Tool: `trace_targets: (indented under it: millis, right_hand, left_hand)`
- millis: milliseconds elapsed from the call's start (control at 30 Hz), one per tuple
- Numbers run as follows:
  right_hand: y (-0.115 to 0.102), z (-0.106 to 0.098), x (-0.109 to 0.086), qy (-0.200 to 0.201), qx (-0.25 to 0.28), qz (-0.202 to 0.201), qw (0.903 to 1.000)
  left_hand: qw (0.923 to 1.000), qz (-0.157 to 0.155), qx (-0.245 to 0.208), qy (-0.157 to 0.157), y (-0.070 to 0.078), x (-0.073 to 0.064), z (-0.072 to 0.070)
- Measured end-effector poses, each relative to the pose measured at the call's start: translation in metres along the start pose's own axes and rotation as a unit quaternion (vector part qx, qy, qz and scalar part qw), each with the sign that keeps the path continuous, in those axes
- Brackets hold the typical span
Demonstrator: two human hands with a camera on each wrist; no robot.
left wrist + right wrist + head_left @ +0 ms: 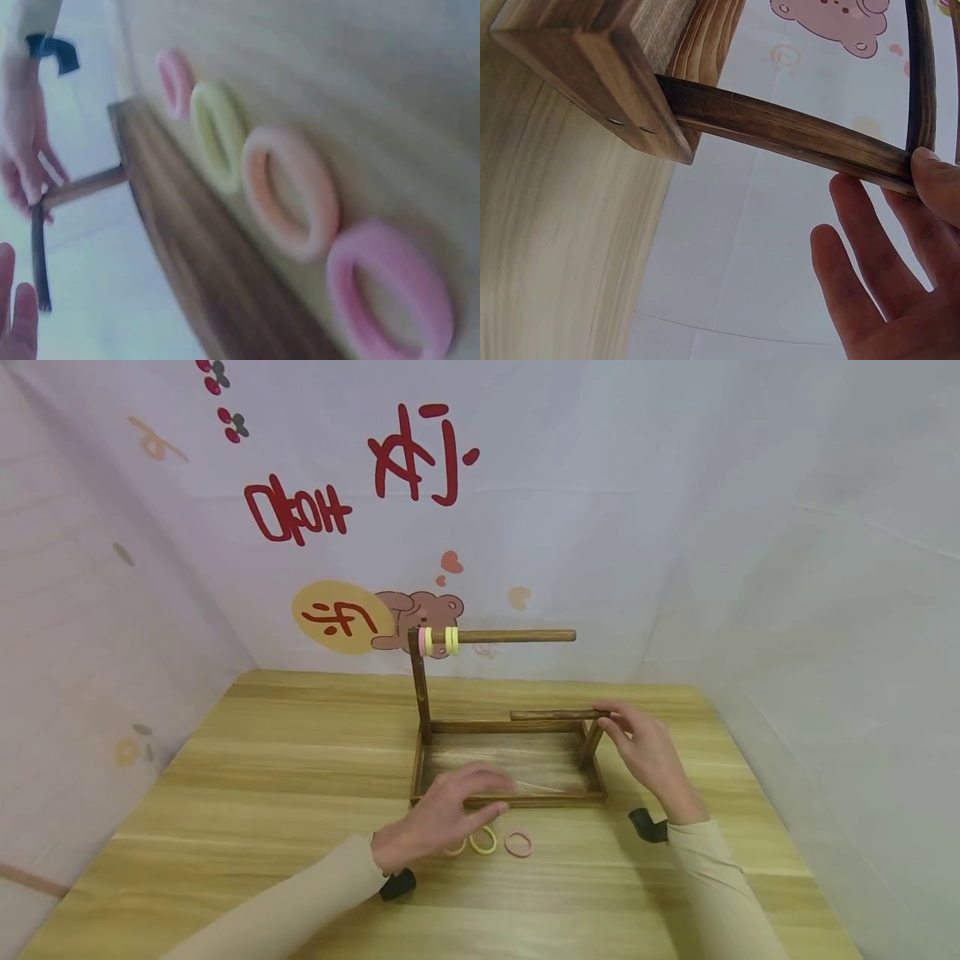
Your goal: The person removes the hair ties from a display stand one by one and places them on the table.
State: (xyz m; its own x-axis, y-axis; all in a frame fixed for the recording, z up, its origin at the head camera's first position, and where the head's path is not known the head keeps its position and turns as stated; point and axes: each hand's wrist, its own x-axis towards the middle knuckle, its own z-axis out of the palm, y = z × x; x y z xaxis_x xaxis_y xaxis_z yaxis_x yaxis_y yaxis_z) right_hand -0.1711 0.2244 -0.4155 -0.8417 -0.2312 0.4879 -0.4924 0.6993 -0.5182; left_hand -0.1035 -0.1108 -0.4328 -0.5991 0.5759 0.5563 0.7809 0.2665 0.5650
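Observation:
A brown wooden stand (517, 801) has a tray base, a tall post with a long upper bar (517, 636), and a short post with a lower bar (551, 716). My right hand (647, 752) pinches the corner where the lower bar meets the short post (787, 135). Over the tray's front edge hovers my left hand (450, 806), fingers relaxed, holding nothing. On the table below it lie ring-shaped hair ties: a pink one (166, 82), a yellow one (201, 127), an orange one (255, 187) and a nearer pink one (341, 289).
Pink and yellow hair ties (452, 641) hang on the upper bar, near the tall post. Dark bands (397, 884) show at both wrists. The wooden table (300, 760) backs onto white printed cloth (585, 552), with cloth at both sides too.

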Motion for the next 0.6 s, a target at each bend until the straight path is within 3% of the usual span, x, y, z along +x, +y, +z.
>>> trace_targets:
  millis: [67, 200, 433, 600]
  right_hand:
    - [0.0, 0.0, 0.0, 0.003, 0.001, -0.003, 1.0]
    - [0.001, 0.0, 0.0, 0.003, 0.002, -0.005, 1.0]
    - [0.001, 0.0, 0.0, 0.0, 0.002, 0.002, 1.0]
    - [0.002, 0.0, 0.0, -0.002, 0.005, 0.001, 1.0]
  left_hand:
    - [0.9988, 0.035, 0.017, 0.03, -0.002, 0.002, -0.006]
    - [0.9924, 0.075, 0.053, 0.082, -0.006, 0.005, -0.022]
    - [0.9818, 0.106, 0.076, 0.138, -0.01, 0.014, -0.051]
    - [0.9678, 0.122, 0.108, 0.192, -0.015, 0.023, -0.07]
